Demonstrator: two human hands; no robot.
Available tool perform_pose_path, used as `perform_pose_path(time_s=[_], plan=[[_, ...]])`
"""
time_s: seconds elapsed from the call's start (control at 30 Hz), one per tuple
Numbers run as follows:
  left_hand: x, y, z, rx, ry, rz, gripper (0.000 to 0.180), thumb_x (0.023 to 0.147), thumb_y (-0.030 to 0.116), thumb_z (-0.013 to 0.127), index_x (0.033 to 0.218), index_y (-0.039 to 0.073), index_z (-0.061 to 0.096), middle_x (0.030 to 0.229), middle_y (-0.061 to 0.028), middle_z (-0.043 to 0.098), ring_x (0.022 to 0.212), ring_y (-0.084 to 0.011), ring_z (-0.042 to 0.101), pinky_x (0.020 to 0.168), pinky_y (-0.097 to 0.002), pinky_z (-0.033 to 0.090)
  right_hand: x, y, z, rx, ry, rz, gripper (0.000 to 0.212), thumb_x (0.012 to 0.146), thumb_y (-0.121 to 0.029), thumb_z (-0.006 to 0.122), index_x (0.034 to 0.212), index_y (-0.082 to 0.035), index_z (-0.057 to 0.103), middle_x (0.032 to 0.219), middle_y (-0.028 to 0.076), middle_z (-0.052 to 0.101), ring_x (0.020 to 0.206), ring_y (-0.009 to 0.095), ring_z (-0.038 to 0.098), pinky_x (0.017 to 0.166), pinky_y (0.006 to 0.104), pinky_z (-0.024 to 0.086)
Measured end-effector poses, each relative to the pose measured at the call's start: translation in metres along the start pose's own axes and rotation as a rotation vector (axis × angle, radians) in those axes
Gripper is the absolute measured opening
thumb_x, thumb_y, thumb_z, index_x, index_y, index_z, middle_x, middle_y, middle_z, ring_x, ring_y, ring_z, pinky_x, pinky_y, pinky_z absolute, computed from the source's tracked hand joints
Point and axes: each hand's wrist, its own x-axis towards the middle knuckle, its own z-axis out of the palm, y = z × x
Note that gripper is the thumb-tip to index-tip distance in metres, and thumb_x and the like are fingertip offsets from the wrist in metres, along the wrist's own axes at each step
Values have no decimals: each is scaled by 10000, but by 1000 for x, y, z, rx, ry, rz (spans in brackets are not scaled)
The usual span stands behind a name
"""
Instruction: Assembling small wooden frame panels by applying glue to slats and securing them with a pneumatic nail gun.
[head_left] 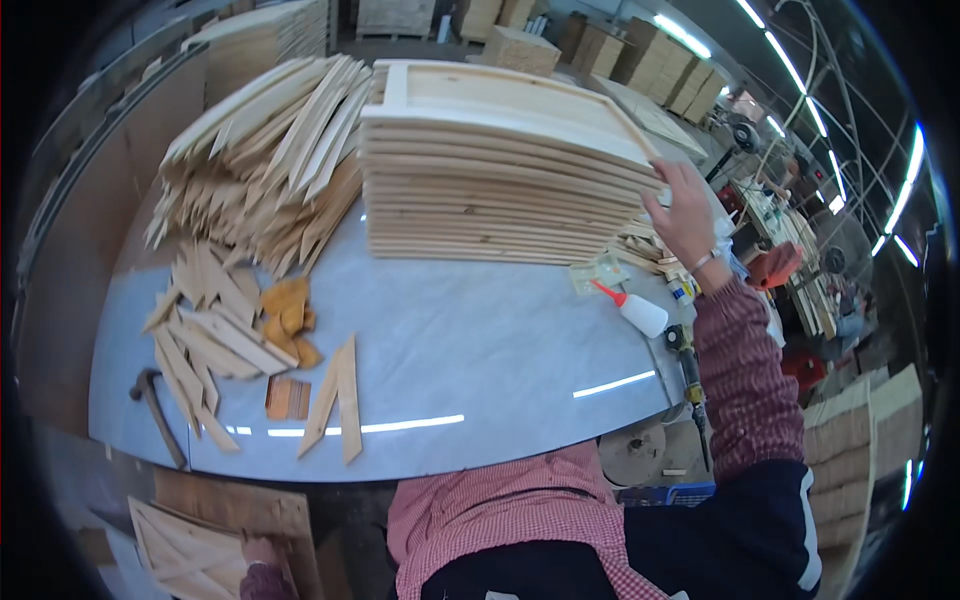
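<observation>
My right hand is at the right corner of a tall stack of pale wooden frames. Its fingers are apart, the fingertips touching the corner near the top frame. Low on the left, my left hand is closed at the edge of a wooden frame with crossed slats; its fingertips are partly hidden. This frame lies below the level of the blue-grey tabletop. A white squeeze bottle with a red nozzle lies below my right hand.
Pointed wooden slats are piled at the back left, with loose slats nearer. A hammer, orange-brown gloves and a small block of orange-brown strips lie on the table. A power tool is at its right edge.
</observation>
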Motion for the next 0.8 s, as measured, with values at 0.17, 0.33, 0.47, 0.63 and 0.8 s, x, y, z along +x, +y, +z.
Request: perform_pose_path(time_s=[0.17, 0.33, 0.47, 0.63, 0.8], plan=[[-13, 1, -21, 2, 249, 81, 404, 841, 388, 499, 1080, 98, 645, 1145, -141, 601, 1091, -328, 534, 1078, -470, 227, 44, 23, 33, -106, -34, -108, 504, 709, -178, 717, 1154, -64, 511, 1030, 143, 557, 960, 325, 542, 844, 398, 424], [-43, 18, -17, -278, 738, 88, 419, 801, 338, 560, 1057, 14, 632, 1125, -168, 586, 1028, -319, 549, 1021, -418, 317, 59, 38, 57, -106, -273, -133, 544, 676, -190, 749, 1138, -78, 484, 980, 137, 539, 915, 335, 538, 799, 411, 424], [-78, 40, -33, -480, 819, 88, 333, 804, 239, 595, 1025, -8, 618, 1035, -166, 595, 944, -329, 560, 880, -426, 410, 62, 36, 57, -50, -333, -157, 508, 655, -170, 751, 1083, -81, 491, 900, 119, 515, 856, 328, 532, 729, 409, 430], [-114, 68, -87, -556, 837, 160, 203, 839, 140, 574, 972, -9, 606, 939, -167, 591, 861, -342, 558, 749, -408, 448, 44, 20, 47, -52, -223, -297, 444, 645, -111, 714, 1037, -85, 506, 827, 99, 478, 796, 311, 522, 628, 392, 434], [-143, 119, -175, -872, 983, 278, 163, 923, 100, 500, 1010, -12, 580, 950, -125, 591, 858, -235, 577, 736, -330, 453, -3, -20, -10, -120, -95, -406, 441, 688, -28, 598, 1118, -113, 555, 754, 70, 427, 671, 252, 493, 533, 345, 414]])
